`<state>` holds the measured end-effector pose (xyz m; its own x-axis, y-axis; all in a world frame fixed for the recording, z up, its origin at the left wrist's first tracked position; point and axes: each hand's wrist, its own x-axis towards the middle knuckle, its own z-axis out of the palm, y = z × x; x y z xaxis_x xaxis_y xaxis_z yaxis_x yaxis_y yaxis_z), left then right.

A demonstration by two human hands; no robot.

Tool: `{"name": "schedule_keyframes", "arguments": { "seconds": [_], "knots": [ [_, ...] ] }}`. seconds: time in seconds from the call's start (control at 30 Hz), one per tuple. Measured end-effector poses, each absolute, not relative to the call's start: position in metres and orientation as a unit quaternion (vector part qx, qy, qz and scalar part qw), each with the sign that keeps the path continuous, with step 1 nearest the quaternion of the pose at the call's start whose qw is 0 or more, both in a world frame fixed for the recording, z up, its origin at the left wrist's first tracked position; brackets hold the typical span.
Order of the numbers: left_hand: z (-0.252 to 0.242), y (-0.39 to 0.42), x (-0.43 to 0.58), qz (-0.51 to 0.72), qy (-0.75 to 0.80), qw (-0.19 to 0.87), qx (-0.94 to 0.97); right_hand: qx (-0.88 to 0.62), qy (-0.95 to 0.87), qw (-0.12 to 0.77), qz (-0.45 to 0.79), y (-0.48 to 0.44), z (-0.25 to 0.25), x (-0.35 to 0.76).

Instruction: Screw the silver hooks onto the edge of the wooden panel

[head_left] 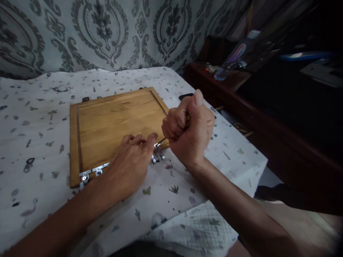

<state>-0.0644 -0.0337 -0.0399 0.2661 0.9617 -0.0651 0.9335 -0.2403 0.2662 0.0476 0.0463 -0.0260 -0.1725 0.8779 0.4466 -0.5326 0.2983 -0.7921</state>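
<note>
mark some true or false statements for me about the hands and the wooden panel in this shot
1. The right hand closes in a fist round a tool whose tip meets a metal hinge. True.
2. The left hand rests its fingers on the wooden panel. True.
3. The panel stands upright against the wall. False: it lies flat on the patterned cloth.
4. The left hand holds a bottle. False: it holds nothing.
</note>
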Motion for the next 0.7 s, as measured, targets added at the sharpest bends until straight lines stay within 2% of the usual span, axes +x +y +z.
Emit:
{"name": "schedule_keyframes", "arguments": {
  "seconds": [0.4,0.7],
  "knots": [
    [-0.0390,-0.0325,-0.0653,0.046,0.599,0.130,0.788,-0.099,-0.527,0.624,0.568,0.0422,-0.0302,0.0476],
    [-0.0412,-0.0333,-0.0654,0.049,0.595,0.121,0.793,-0.124,-0.550,0.618,0.548,0.0428,-0.0317,0.0467]
  ]
}}
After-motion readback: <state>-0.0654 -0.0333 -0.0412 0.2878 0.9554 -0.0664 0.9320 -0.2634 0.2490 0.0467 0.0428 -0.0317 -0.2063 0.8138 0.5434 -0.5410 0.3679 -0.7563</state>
